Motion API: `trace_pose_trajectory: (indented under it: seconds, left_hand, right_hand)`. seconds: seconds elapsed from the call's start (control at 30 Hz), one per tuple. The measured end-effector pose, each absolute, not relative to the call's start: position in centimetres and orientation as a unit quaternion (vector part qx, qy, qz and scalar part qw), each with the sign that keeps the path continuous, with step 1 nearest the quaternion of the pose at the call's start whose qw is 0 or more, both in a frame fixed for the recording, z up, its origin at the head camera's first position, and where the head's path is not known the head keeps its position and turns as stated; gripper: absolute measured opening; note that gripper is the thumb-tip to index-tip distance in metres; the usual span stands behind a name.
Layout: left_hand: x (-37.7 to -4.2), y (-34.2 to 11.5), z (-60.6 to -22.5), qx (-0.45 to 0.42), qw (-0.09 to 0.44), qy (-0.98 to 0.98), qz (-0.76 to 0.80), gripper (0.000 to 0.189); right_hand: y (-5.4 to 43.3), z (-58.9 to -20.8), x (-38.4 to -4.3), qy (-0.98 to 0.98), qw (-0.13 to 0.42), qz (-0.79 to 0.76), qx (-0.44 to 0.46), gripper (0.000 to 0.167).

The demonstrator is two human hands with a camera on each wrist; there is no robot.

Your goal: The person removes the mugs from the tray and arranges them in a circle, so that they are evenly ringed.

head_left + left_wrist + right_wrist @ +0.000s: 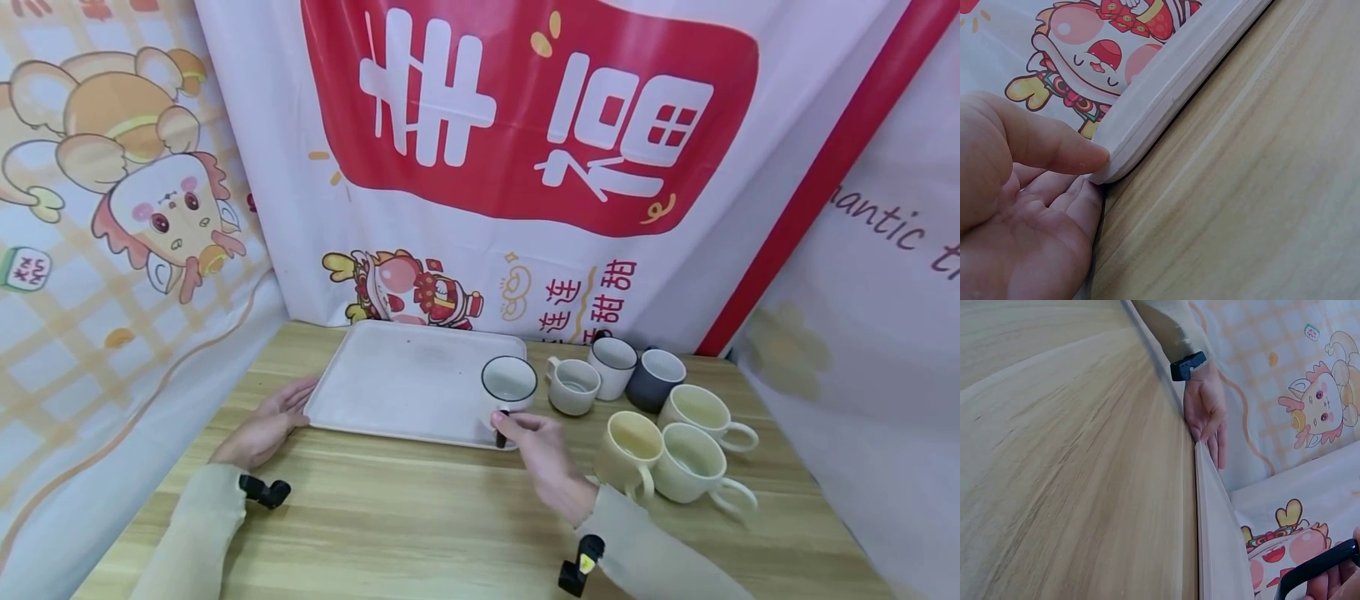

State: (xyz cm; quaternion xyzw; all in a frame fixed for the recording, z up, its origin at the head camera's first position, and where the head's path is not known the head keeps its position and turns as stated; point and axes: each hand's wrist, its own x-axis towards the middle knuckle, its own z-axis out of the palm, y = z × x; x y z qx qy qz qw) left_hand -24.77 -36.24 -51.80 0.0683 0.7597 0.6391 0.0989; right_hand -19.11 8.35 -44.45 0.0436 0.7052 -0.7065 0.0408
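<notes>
My right hand (pixel 551 462) pinches the black handle (pixel 1316 569) of a white enamel-look mug with a dark rim (pixel 508 383). The mug is upright at the right end of a white rectangular tray (pixel 408 383), overlapping its front right corner in the head view. At the tray's front left corner is my left hand (pixel 266 425). Its thumb (pixel 1079 150) presses one side of that corner while the fingers lie against the other side, gripping it. Only the handle and some fingers of the right hand show in the right wrist view; the mug's body is out of frame there.
Right of the tray stand a small off-white cup (pixel 573 387), a white dark-rimmed mug (pixel 612 371) and a dark grey mug (pixel 652 383). Nearer are two cream mugs (pixel 697 412) and a pale yellow mug (pixel 626 462). A printed cloth (pixel 465 208) hangs behind the wooden table (pixel 390 517).
</notes>
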Motion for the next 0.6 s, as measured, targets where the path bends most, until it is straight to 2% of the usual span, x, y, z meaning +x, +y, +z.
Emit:
trace_pose_trajectory:
  seconds: [0.3, 0.6]
  left_hand:
    - [-24.8, -36.1, -51.8, 0.065, 0.098, 0.761, 0.638, 0.084]
    - [-24.7, -36.1, -51.7, 0.062, 0.097, 0.764, 0.635, 0.083]
  right_hand:
    - [12.0, -45.5, -18.1, 0.716, -0.024, -0.69, 0.104, 0.026]
    - [14.4, -46.7, -17.7, 0.718, -0.043, -0.679, 0.148, 0.026]
